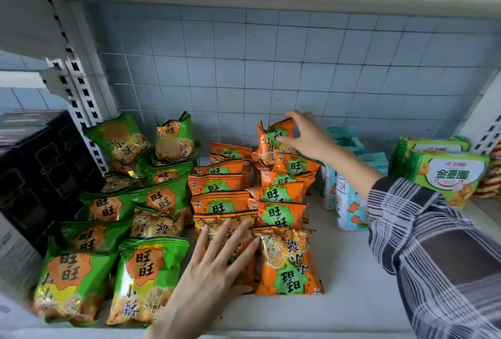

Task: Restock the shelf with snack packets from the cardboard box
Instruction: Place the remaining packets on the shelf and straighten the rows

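While my right hand (306, 138) pinches the rear orange snack packet (273, 143) at the shelf (352, 271) back, my left hand (217, 265) lies spread on the front packet (217, 220); releasing may topple the rear one.

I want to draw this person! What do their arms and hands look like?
The right arm wears a long plaid sleeve, dark with white stripes, ending at the wrist. The left arm shows no sleeve in view. The left hand and right hand are both bare: no gloves, rings or watch that I can see.
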A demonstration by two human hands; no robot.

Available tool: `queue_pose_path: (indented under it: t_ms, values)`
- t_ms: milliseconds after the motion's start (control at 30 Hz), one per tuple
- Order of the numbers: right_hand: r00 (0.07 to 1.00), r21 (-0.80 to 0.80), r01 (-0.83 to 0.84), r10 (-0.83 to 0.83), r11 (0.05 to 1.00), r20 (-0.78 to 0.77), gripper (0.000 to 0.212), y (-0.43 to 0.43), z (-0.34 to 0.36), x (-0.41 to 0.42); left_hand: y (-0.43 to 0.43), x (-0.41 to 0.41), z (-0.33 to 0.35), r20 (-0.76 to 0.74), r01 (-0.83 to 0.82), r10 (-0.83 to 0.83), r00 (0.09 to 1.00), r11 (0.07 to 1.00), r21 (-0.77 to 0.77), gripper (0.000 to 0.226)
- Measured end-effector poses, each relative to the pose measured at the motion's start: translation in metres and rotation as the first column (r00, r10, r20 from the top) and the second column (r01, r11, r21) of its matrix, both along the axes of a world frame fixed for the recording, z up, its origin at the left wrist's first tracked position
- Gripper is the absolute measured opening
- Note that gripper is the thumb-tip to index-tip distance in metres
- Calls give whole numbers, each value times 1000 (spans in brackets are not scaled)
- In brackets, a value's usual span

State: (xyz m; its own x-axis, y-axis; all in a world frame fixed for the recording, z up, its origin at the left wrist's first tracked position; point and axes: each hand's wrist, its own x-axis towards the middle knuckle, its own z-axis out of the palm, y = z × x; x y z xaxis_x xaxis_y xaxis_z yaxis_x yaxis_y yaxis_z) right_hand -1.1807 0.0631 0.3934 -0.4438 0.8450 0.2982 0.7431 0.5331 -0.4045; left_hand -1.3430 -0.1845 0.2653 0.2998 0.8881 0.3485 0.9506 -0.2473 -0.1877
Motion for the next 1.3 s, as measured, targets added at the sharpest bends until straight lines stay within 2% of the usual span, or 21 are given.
queue_pose_path:
  t_ms: [33, 167, 267, 433, 600, 733, 800, 933, 1033, 1133, 1200, 1300]
  values:
    - [999, -10, -1, 2, 1000, 39, 62, 2, -3, -5, 0, -2, 2, -1, 22, -22, 1000, 1000, 1, 66]
    - [989, 10, 89, -90, 996, 120, 73, 6, -22, -17, -3, -14, 9, -35, 8, -9, 999, 1000, -21, 107]
    - [988, -3, 126, -125, 992, 87, 84, 8, -30, -23, -4, -21, 15, -88, 1, -1, 996, 1000, -10, 113]
    - [991, -71, 122, -125, 990, -44, 91, 13, -36, -29, -3, -24, 17, -62, 12, -17, 998, 997, -76, 102]
    - [973, -88, 159, -171, 983, -152, 85, 14, -40, -33, -2, -26, 19, 6, 34, -34, 999, 996, -80, 94]
    - [953, -137, 107, -141, 985, -267, 79, 14, -40, -31, -1, -27, 18, 24, 36, -33, 999, 994, -101, 92]
    - [942, -96, 122, -146, 988, -303, 68, 15, -40, -27, 0, -27, 17, 27, 38, -36, 999, 994, -100, 94]
    - [925, 113, 131, -80, 985, -371, 51, 5, -34, -21, 1, -28, 15, 30, 58, -56, 998, 995, -85, 94]
    - [853, 177, 81, 24, 981, -521, 46, -10, -19, -25, 1, -28, 15, 41, 75, -72, 997, 995, -71, 91]
    - [758, 218, 79, 84, 973, -647, 52, -31, -3, -21, 1, -28, 14, 61, 79, -75, 995, 995, -64, 93]
    - [713, 185, 41, 101, 982, -694, 56, -49, 0, -7, 0, -28, 13, 83, 77, -73, 994, 996, -45, 97]
    - [711, -18, -124, 77, 992, -699, 55, -89, -14, 25, 0, -26, 12, 97, 66, -65, 993, 998, -6, 99]
